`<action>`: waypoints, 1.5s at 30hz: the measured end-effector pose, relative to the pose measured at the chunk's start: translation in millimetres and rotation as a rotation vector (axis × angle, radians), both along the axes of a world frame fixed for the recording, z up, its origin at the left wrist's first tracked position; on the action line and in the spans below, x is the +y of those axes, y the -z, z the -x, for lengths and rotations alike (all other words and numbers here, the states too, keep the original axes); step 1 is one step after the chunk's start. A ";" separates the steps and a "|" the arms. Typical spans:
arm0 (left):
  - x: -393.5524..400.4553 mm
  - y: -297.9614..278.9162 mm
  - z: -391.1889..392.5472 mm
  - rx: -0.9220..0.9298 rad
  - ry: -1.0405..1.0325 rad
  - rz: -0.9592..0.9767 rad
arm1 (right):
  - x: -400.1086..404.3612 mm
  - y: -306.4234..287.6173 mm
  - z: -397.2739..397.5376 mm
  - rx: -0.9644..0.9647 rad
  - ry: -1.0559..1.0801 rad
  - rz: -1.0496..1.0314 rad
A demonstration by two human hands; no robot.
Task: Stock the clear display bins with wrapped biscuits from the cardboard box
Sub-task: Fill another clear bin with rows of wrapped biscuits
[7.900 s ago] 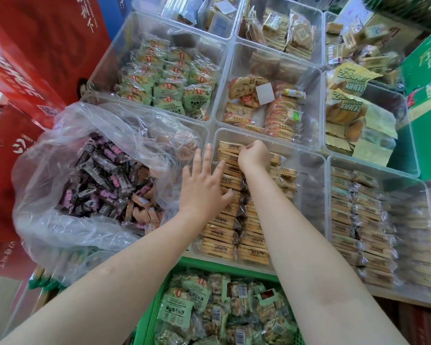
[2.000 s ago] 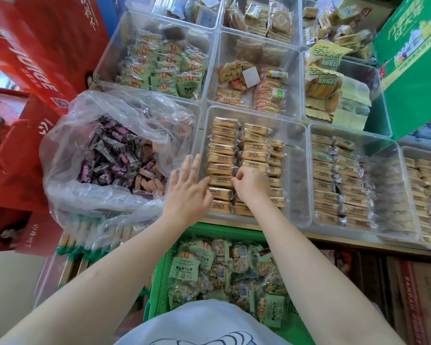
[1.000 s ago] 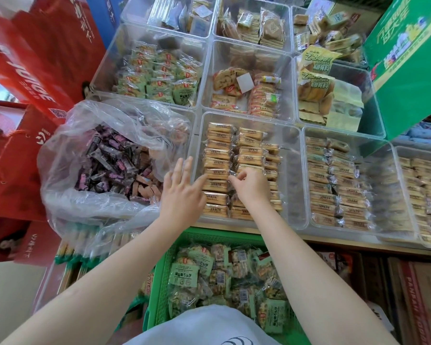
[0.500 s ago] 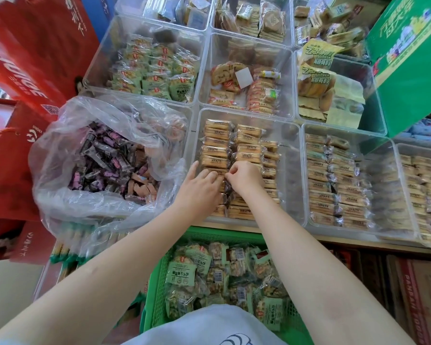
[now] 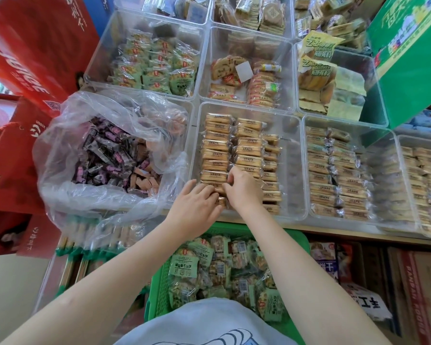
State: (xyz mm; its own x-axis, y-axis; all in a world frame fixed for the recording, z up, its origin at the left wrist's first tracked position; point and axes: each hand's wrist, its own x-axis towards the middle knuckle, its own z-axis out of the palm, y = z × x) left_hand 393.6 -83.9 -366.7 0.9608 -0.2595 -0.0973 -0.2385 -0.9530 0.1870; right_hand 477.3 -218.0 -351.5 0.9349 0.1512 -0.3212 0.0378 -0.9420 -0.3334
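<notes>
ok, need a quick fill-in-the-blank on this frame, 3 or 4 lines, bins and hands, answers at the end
1. Both hands, left hand and right hand, work at the ____ end of the biscuit bin.
2. The crate below the shelf edge, holding packets with green labels, is ____ in colour.
3. The clear plastic bag of dark-wrapped sweets lies to the ____ of the biscuit bin.
4. The wrapped biscuits in that bin lie in ____, not a loose heap.

Missing words: near; green; left; rows
</notes>
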 end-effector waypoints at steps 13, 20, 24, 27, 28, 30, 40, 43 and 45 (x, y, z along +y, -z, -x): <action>-11.3 -23.4 -3.2 0.210 -0.026 -0.051 | -77.0 -13.6 15.6 0.093 0.190 -0.077; -26.8 -33.0 -11.7 0.283 0.019 -0.054 | -92.1 -23.8 9.2 0.215 0.178 -0.008; -26.4 -30.7 -8.9 0.262 0.001 -0.035 | -89.0 -24.2 1.9 0.346 0.104 0.077; -25.6 -27.7 -8.2 0.246 0.010 -0.090 | -86.6 -21.5 -2.4 0.395 0.079 0.075; -26.1 -27.6 -8.6 0.243 0.004 -0.122 | -86.4 -21.7 -2.8 0.398 0.083 0.054; -30.5 -29.1 -12.5 0.245 -0.004 -0.188 | -88.2 -22.1 -3.8 0.379 0.099 0.012; -56.9 -32.9 -24.3 0.238 -0.240 0.203 | -96.8 -20.9 -4.3 0.388 0.070 -0.056; -63.9 -29.6 -24.1 0.285 -0.315 0.269 | -98.6 -18.0 -4.6 0.367 0.125 -0.101; -66.2 -26.9 -25.5 0.300 -0.348 0.269 | -98.3 -16.3 -5.1 0.346 0.174 -0.151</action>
